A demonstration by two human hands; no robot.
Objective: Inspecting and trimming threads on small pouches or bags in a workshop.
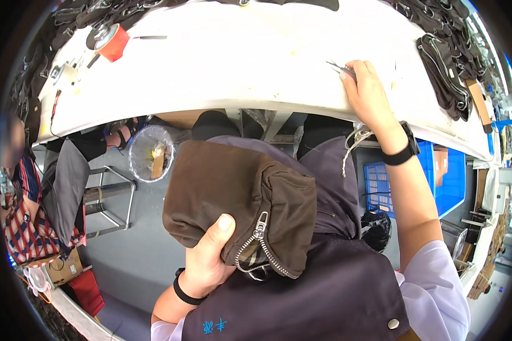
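Note:
A dark brown fabric pouch [219, 176] rests on my lap. My left hand [209, 256] grips its near edge, thumb on top and the other fingers hidden beneath. The pouch's metal zipper [260, 226] is partly undone, with the pull near the middle and the teeth spread below it. Out on the white table, my right hand [370, 96] is closed round a small pair of thread snips [346, 70], their thin blades pointing away to the left. A dark apron [301, 295] covers my lap under the pouch.
Black zippered fabric pieces [442, 74] lie at the white table's [239, 62] right end. A red-sided round container [112, 44] stands far left. Below are a lined waste bin [135, 156], a metal stool [108, 199] and blue crates [449, 182]. Another person [45, 216] sits at the left.

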